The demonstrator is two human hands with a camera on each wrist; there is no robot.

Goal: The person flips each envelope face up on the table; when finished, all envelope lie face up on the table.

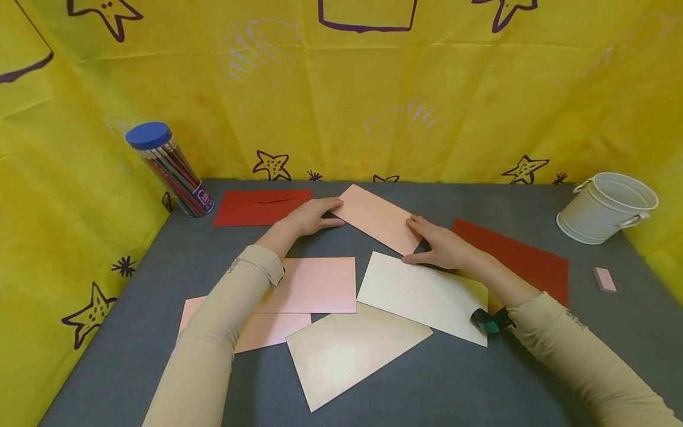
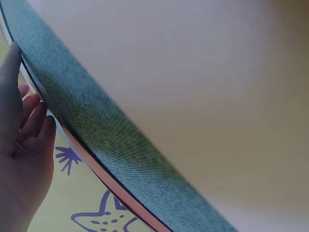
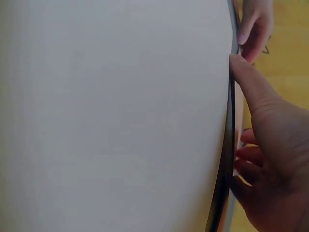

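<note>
At the back middle, a peach card (image 1: 377,216) lies slanted between both hands. My left hand (image 1: 315,216) holds its left end, fingertips at the edge and thumb at the near side. My right hand (image 1: 440,244) grips the right end, with fingers over the far part and thumb by the near corner. In the left wrist view the left hand (image 2: 26,130) has its fingertips along the card's edge. The right wrist view shows the right hand (image 3: 270,140) beside a large pale card (image 3: 120,116). A white card (image 1: 427,293) lies just under the right forearm.
Pink cards (image 1: 320,284) overlap near the left forearm, beside a cream card (image 1: 357,356). Red cards (image 1: 251,207) lie back left and right. A pencil tub (image 1: 173,172) stands at left; a white bucket (image 1: 600,207) and pink eraser (image 1: 605,279) are at right. Yellow cloth (image 1: 347,107) borders the table.
</note>
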